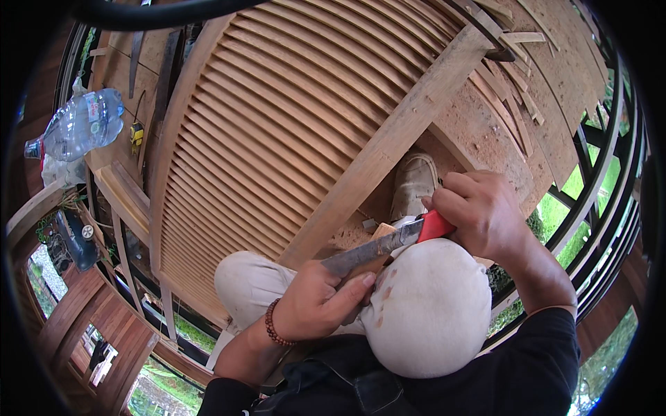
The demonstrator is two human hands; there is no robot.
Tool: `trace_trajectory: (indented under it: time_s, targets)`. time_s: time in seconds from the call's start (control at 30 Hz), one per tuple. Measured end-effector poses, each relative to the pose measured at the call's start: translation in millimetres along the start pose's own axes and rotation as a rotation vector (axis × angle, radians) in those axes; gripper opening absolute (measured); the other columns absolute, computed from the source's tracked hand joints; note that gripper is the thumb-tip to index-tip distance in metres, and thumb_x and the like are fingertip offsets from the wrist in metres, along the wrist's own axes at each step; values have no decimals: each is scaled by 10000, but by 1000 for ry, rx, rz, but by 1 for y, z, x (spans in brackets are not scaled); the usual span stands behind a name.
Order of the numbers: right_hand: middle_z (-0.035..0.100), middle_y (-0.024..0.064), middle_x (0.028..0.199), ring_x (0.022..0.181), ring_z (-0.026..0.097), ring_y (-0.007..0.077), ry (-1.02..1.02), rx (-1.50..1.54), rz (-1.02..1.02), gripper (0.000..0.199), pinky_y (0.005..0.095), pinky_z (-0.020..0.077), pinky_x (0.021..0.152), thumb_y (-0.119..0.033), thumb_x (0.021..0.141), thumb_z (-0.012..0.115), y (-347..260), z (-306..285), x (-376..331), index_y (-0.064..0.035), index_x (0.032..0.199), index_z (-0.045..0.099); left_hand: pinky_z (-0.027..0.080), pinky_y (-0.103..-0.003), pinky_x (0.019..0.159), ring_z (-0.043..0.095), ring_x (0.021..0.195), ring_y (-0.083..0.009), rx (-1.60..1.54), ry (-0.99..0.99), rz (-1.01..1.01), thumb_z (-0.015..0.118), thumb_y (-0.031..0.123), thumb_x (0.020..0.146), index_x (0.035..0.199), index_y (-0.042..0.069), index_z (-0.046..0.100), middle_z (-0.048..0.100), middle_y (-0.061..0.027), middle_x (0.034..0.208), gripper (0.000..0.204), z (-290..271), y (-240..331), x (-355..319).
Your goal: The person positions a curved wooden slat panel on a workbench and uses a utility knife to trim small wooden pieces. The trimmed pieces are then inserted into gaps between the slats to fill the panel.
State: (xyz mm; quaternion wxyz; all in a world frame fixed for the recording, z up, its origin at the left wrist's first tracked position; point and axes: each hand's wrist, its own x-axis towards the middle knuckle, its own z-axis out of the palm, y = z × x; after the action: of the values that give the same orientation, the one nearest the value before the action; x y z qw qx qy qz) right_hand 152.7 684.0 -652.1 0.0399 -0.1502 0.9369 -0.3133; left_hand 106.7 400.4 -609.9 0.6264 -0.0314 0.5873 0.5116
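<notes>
My right hand (pixel 482 208) is closed round the red handle (pixel 436 225) of a handsaw. Its grey blade (pixel 378 248) reaches left, across a small strip of wood (pixel 383 230) and over my left hand (pixel 320 301). That hand is closed on the strip, close by my raised knee (pixel 427 305) in pale trousers; most of the strip is hidden by the blade and fingers. Beyond the hands lies a large louvred wooden panel (pixel 277 118) with many parallel slats. A shoe (pixel 414 184) stands near its right-hand rail (pixel 388 149).
Wood offcuts (pixel 510 104) and sawdust lie on boards at the right. A large plastic bottle (pixel 83 125), a yellow tape measure (pixel 137 133) and a dark cylindrical machine (pixel 75 239) are on the left. Dark railings (pixel 596 173) run along the right, with grass beyond.
</notes>
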Motion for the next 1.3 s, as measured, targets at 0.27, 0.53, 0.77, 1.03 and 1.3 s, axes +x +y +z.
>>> trace_trajectory:
  time_s: [0.27,0.53,0.77,1.03,1.3]
  targets:
    - [514,66,708,591,595,277,11,-35,90,226,407,478,533,-136,634,743,-1,0,-8,-85,788,586,458,-237,595,569,663,-65,163,34,159,564,143,1021,1256,-40,637,655,-37,850,306,3,-2,-5]
    - [569,75,677,614,611,220,134,401,689,208,367,453,545,-57,844,748,2,15,-12,-5,788,555,410,-198,591,511,668,-26,88,108,164,539,210,1066,1434,-34,549,575,42,799,442,-4,-9,2]
    - [576,-20,765,737,538,67,47,784,751,121,274,446,662,-102,954,732,1,18,1,-24,911,649,509,-352,961,684,1072,-281,162,296,336,679,231,990,1355,-72,580,697,-211,1178,485,-1,-14,20]
    - [673,8,915,892,594,73,-93,1166,632,165,271,506,821,-78,949,722,4,38,24,17,1081,697,557,-324,836,710,924,-232,158,323,250,746,220,947,1325,-43,556,701,-164,1059,498,-3,-5,30]
    - [580,-53,860,780,491,42,-103,1375,505,131,245,439,685,-179,1042,653,20,96,35,-60,989,647,564,-318,633,635,717,-155,-186,511,680,605,147,1030,1281,49,518,625,-71,901,283,-113,107,43]
